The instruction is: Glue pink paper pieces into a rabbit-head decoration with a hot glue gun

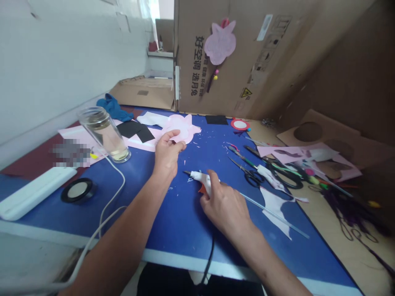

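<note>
My left hand pinches the near edge of a pink rabbit-shaped foam cutout that lies on the blue table. My right hand is wrapped round a white hot glue gun; the nozzle points left, low over the table, a little below the cutout. A clear glue stick runs out of the gun to the right, and a black cord drops off the front edge.
A glass jar of liquid, a black tape roll, a white box and white cables sit left. Scissors, pink and white foam scraps lie right. Cardboard walls stand behind, one bearing a finished pink rabbit.
</note>
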`<state>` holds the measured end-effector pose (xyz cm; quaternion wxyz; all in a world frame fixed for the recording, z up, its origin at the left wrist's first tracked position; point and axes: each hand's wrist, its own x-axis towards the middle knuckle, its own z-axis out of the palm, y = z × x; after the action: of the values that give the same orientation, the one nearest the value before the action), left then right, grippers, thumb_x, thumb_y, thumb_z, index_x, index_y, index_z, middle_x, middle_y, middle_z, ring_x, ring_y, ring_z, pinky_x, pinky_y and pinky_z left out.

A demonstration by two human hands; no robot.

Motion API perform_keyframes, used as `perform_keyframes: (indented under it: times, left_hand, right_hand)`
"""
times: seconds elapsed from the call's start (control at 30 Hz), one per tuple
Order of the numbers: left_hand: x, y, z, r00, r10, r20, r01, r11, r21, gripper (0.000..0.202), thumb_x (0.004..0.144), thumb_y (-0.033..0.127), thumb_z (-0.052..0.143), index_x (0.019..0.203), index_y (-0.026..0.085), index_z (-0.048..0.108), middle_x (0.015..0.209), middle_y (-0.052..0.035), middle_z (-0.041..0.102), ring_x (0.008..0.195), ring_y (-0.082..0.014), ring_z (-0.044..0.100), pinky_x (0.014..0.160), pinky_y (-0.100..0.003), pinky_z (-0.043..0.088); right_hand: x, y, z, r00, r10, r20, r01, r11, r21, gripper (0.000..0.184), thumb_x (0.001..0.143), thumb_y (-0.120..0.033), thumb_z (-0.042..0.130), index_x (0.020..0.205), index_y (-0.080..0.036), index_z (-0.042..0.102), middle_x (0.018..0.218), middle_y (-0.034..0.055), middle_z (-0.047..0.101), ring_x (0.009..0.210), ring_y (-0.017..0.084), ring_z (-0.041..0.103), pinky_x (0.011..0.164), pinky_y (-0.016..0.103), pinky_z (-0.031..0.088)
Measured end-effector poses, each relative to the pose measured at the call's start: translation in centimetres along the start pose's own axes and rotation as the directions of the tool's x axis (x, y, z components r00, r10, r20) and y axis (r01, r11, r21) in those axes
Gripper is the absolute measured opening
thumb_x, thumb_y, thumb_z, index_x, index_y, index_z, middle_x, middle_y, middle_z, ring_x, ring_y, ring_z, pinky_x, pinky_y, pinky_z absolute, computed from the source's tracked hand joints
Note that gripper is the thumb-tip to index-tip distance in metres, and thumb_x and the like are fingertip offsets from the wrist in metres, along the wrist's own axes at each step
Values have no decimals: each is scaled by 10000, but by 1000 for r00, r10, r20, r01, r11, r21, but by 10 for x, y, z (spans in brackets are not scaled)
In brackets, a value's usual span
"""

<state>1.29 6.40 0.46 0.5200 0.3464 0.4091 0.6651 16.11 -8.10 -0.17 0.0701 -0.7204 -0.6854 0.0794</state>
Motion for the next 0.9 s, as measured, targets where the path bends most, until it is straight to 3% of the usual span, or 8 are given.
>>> perform_keyframes:
  times: [0.1, 0.23, 0.3, 0.4, 0.53, 0.63, 0.73, 0.9]
  left_hand:
    - [0, 1, -1, 1000, -30, 5, 31, 999, -25, 442, 669, -15, 756, 1060, 191, 737, 768, 13, 665, 708, -141, 660, 736, -277, 556]
    - [-1, 3, -2, 997, -78, 22, 79, 994, -69, 433, 675, -24, 748, 1052, 188, 726, 790, -5, 686, 735, -150, 674, 759, -289, 550]
    - [-2, 3, -2, 995, -96, 32, 99, 991, -91, 438, 669, -28, 750, 1047, 193, 727, 782, 1, 673, 738, -153, 669, 771, -300, 552]
    - [-3, 4, -2, 992, -114, 49, 119, 985, -123, 445, 662, -42, 748, 1039, 193, 730, 781, 3, 666, 740, -152, 655, 790, -314, 555]
    - [-3, 5, -1, 988, -141, 69, 150, 975, -162, 421, 665, -59, 746, 1006, 187, 723, 852, -30, 717, 772, -154, 661, 778, -305, 549]
    - [-3, 6, -1, 982, -166, 88, 180, 964, -193, 405, 666, -66, 749, 987, 179, 720, 904, -58, 744, 796, -159, 671, 770, -298, 550]
    - [-4, 7, 0, 976, -190, 107, 209, 954, -214, 394, 667, -78, 744, 969, 176, 723, 918, -61, 750, 800, -159, 675, 756, -291, 550]
    - [-6, 8, 1, 970, -202, 136, 227, 952, -205, 388, 667, -74, 761, 962, 177, 735, 933, -71, 749, 822, -171, 681, 750, -294, 553]
  right_hand:
    - [-10, 7, 2, 997, 17, -80, -11, 997, 76, 530, 964, -193, 566, 1492, -156, 573, 1010, 171, 809, 716, 316, 767, 636, 372, 443]
    - [-27, 19, 3, 989, 22, -143, 49, 882, 469, 391, 996, -289, 567, 1380, -219, 558, 937, 82, 757, 736, 281, 741, 666, 373, 468]
    - [-35, 22, 5, 991, 93, -94, -2, 719, 695, 381, 1001, -385, 629, 1351, -255, 551, 916, 34, 718, 726, 263, 741, 657, 370, 499]
    - [-43, 21, 14, 975, 220, -21, -67, 381, 922, 457, 929, -507, 793, 1258, -278, 574, 921, -6, 673, 737, 235, 747, 675, 363, 554]
    - [-48, 18, 21, 934, 343, 102, -107, -2, 994, 637, 693, -527, 1012, 1141, -265, 642, 896, -7, 711, 729, 188, 710, 684, 324, 569]
    - [-53, 18, 14, 883, 317, 345, -286, -218, 933, 770, 532, -473, 1100, 1155, -271, 694, 907, 9, 745, 722, 173, 679, 613, 274, 534]
    - [-57, 18, 2, 853, 175, 492, -437, -274, 856, 705, 551, -502, 1105, 1115, -259, 758, 834, 11, 695, 683, 155, 602, 544, 241, 476]
    - [-58, 16, -7, 936, 93, 339, -302, -283, 910, 526, 714, -597, 1016, 1011, -215, 810, 771, 0, 586, 621, 111, 458, 543, 249, 435]
